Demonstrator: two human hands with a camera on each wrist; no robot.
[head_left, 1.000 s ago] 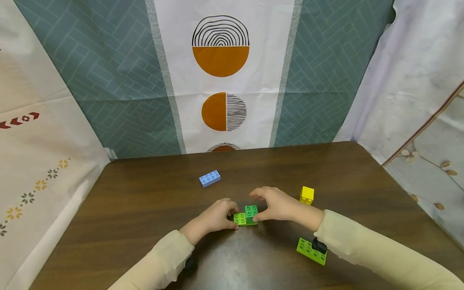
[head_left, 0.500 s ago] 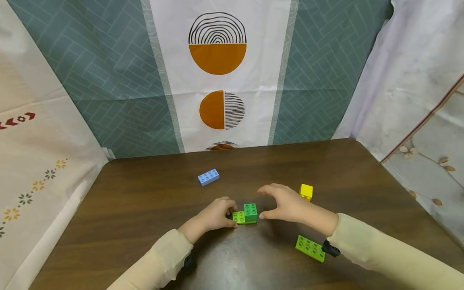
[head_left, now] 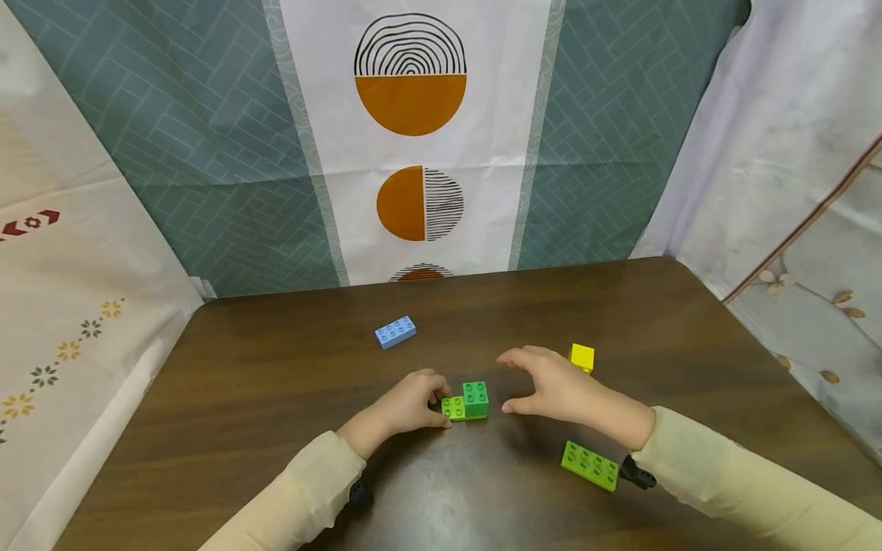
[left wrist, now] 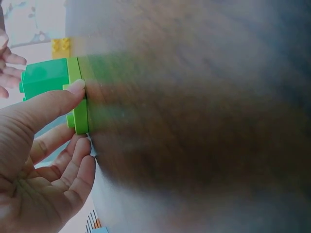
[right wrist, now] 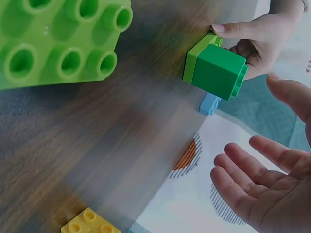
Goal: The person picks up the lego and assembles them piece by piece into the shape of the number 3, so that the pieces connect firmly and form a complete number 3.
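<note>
A flat lime-green building brick [head_left: 452, 407] lies on the brown table, with a taller dark green brick [head_left: 475, 396] stacked on its right half. My left hand [head_left: 413, 402] pinches the lime brick at its left end; in the left wrist view the thumb [left wrist: 58, 103] presses its near side and the fingers reach the far side. Right of the stack, my right hand [head_left: 554, 386] hovers with thumb and fingers spread and nothing between them. In the right wrist view its palm faces the dark green brick [right wrist: 218, 70], apart from it.
A second flat lime-green brick [head_left: 589, 465] lies below my right forearm, near the black wrist camera [head_left: 637, 472]. Behind the right hand sits a yellow brick [head_left: 582, 357]. A blue brick [head_left: 396, 332] lies farther back, left of centre. Patterned cloths [head_left: 592, 138] hang around the table.
My right hand has drawn back to the right, from the dark green brick to a gap beside it. The left hand keeps its pinch on the lime brick. The head view has shifted slightly.
</note>
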